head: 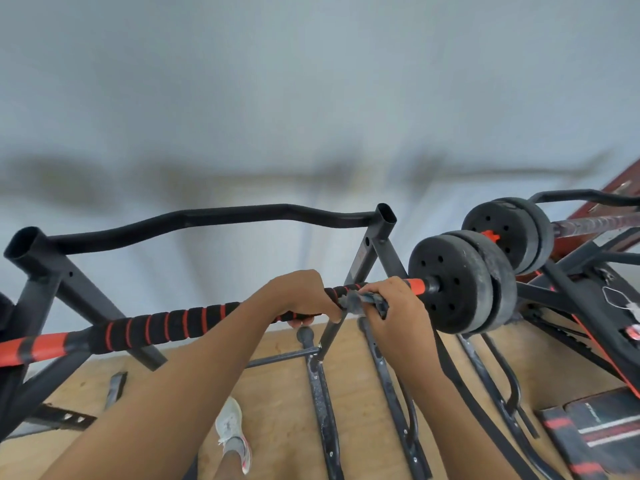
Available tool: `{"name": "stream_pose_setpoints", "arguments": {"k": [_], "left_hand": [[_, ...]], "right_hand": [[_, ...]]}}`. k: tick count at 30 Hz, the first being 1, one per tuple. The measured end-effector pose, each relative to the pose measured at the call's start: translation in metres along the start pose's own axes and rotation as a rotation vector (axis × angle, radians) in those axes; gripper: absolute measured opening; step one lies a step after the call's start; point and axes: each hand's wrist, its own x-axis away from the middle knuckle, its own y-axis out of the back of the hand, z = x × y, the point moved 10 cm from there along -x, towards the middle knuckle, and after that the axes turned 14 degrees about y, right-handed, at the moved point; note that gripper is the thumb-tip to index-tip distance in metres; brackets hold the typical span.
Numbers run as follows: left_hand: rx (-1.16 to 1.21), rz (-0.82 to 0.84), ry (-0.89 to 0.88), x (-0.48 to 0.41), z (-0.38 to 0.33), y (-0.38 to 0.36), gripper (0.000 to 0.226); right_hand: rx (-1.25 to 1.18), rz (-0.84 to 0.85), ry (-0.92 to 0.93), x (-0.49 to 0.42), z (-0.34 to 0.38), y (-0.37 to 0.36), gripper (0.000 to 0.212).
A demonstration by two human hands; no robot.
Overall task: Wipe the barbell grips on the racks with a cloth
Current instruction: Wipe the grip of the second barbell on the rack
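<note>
Barbell grip, the black foam one with red stripes, sits across the dark rack right in front. Left hand is curled round the foam, fingertips showing underneath. Right hand, just beside it, wraps a greyish cloth round the bar, near the black weight plates at the right end. Down below: wooden floor, one white shoe
</note>
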Motion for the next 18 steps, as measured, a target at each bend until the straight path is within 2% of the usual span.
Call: {"name": "stream_pose_setpoints", "arguments": {"k": [3, 9, 12, 15, 17, 18], "left_hand": [[-0.031, -0.067, -0.023, 0.003, -0.001, 0.003, 0.038], [-0.196, -0.276, -0.015, 0.019, -0.005, 0.011, 0.039], [-0.308, -0.498, -0.006, 0.036, -0.01, 0.014, 0.037], [-0.435, -0.748, -0.079, 0.057, -0.016, 0.004, 0.03], [-0.479, -0.812, -0.128, 0.062, -0.017, -0.001, 0.028], [-0.471, -0.779, -0.137, 0.059, -0.018, -0.002, 0.029]], "right_hand": [[-0.006, 0.031, -0.099, -0.004, -0.013, -0.008, 0.008], [0.026, -0.003, -0.108, -0.012, -0.008, -0.009, 0.023], [0.115, 0.058, -0.079, -0.029, -0.005, -0.012, 0.022], [0.209, 0.168, -0.027, -0.044, 0.001, -0.016, 0.019], [0.204, 0.206, -0.03, -0.046, 0.001, -0.017, 0.018], [0.197, 0.21, -0.035, -0.044, 0.0, -0.018, 0.018]]}}
